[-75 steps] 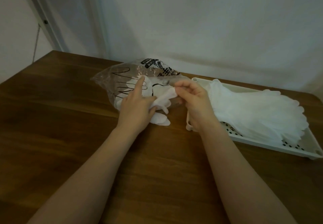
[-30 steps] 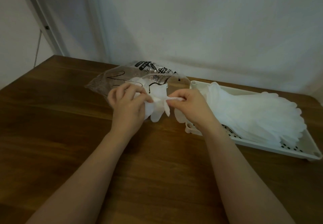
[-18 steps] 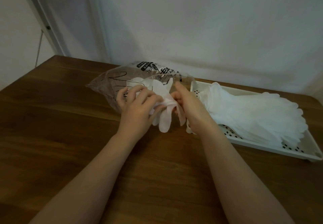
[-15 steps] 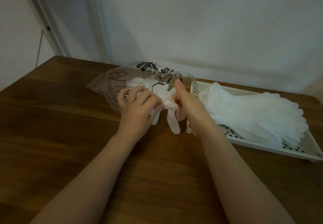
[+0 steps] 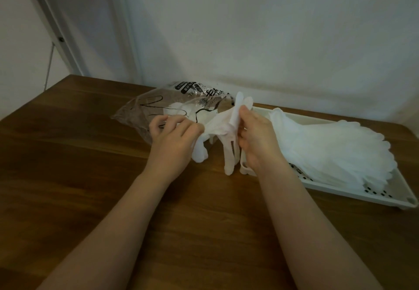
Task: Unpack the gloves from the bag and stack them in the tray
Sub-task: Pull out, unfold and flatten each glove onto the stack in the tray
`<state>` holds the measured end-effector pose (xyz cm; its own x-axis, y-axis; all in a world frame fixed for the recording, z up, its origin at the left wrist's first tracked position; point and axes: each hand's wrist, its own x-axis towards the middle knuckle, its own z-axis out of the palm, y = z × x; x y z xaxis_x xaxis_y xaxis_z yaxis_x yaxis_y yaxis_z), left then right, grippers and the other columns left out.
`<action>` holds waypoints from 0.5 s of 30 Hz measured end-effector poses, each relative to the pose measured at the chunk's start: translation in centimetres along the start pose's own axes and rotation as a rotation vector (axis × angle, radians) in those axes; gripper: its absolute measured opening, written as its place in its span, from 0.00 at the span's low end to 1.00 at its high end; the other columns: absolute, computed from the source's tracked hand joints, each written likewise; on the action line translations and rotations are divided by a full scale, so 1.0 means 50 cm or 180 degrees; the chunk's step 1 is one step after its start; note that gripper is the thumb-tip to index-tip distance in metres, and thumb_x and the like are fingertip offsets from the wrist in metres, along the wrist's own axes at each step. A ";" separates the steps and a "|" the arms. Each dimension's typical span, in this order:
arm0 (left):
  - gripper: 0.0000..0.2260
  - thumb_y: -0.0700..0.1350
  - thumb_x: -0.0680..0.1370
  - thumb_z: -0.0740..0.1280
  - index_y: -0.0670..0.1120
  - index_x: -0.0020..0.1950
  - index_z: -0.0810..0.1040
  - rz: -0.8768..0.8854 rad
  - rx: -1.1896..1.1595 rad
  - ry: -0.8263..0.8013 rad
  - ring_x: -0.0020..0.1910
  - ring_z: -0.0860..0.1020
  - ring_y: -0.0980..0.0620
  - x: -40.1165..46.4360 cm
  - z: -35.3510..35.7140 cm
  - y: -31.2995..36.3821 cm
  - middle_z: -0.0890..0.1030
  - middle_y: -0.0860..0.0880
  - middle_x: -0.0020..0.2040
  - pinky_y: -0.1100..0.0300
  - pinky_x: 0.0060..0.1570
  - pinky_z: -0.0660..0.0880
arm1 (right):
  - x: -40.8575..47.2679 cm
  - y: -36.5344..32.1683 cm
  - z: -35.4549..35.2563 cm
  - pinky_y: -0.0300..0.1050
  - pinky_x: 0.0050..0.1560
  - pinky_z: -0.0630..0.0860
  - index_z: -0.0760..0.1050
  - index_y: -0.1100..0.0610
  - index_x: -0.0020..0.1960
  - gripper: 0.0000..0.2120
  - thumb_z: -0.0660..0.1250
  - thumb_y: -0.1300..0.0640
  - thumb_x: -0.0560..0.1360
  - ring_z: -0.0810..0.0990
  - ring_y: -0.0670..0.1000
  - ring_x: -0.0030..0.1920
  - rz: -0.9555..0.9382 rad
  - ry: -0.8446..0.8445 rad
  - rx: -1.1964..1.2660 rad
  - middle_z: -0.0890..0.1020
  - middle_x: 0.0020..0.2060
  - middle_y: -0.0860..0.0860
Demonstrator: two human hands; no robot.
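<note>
Two hands pinch limp translucent glove — crinkly clear bag

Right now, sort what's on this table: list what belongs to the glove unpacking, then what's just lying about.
Belongs to the job:
- plastic bag, some gloves inside
- glove gripped by left hand and right hand
- glove stack
- white tray holding the stack

Just there:
- wooden table
- metal frame leg against the wall

A plain room, perhaps a home: wooden table against bare white wall
</note>
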<state>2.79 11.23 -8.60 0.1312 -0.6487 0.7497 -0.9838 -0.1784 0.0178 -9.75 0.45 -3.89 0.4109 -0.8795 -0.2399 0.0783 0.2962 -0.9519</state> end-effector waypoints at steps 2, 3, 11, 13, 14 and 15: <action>0.16 0.33 0.67 0.68 0.49 0.50 0.75 -0.0019 0.0229 -0.0196 0.55 0.68 0.46 -0.004 0.009 0.001 0.80 0.48 0.44 0.50 0.56 0.55 | -0.002 0.000 0.002 0.48 0.54 0.78 0.73 0.48 0.43 0.10 0.57 0.52 0.81 0.81 0.50 0.49 -0.0014 -0.0076 0.0142 0.81 0.45 0.50; 0.16 0.31 0.65 0.68 0.48 0.49 0.78 -0.0033 0.0328 -0.0248 0.55 0.67 0.45 -0.003 0.010 0.003 0.80 0.47 0.44 0.49 0.55 0.55 | -0.003 0.000 0.003 0.47 0.52 0.79 0.74 0.49 0.45 0.09 0.57 0.52 0.81 0.81 0.50 0.48 0.0031 -0.0121 0.0304 0.81 0.45 0.50; 0.15 0.47 0.74 0.57 0.48 0.57 0.77 -0.0299 -0.0175 -0.0323 0.62 0.67 0.47 0.006 -0.012 0.037 0.78 0.47 0.55 0.48 0.63 0.53 | -0.010 0.000 -0.004 0.46 0.45 0.81 0.76 0.61 0.51 0.05 0.62 0.63 0.78 0.83 0.52 0.44 0.0060 -0.0739 0.0295 0.82 0.44 0.57; 0.16 0.55 0.76 0.57 0.48 0.56 0.76 -0.0447 -0.0411 -0.0274 0.61 0.67 0.50 0.010 -0.010 0.051 0.78 0.49 0.55 0.50 0.63 0.53 | -0.015 0.004 0.000 0.43 0.42 0.80 0.75 0.62 0.50 0.04 0.63 0.64 0.77 0.82 0.51 0.42 -0.0019 -0.0958 0.0103 0.81 0.42 0.56; 0.17 0.58 0.75 0.58 0.49 0.54 0.77 -0.0549 -0.0468 -0.0213 0.60 0.67 0.50 0.011 -0.007 0.055 0.79 0.50 0.54 0.51 0.62 0.54 | -0.016 0.007 0.002 0.44 0.42 0.80 0.75 0.63 0.50 0.04 0.63 0.64 0.77 0.81 0.52 0.42 -0.0089 -0.1036 -0.0069 0.81 0.42 0.56; 0.16 0.58 0.75 0.59 0.49 0.51 0.77 -0.0640 -0.0518 -0.0108 0.59 0.68 0.51 0.013 -0.005 0.058 0.79 0.50 0.52 0.52 0.61 0.54 | -0.017 0.009 0.003 0.47 0.45 0.80 0.76 0.64 0.51 0.05 0.63 0.65 0.76 0.81 0.54 0.44 -0.0145 -0.1090 -0.0225 0.81 0.43 0.59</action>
<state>-0.01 10.47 -7.89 0.3274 -0.6372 0.6977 -0.9439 -0.1867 0.2724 -9.91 1.41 -4.10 0.6901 -0.7118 -0.1304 0.0454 0.2225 -0.9739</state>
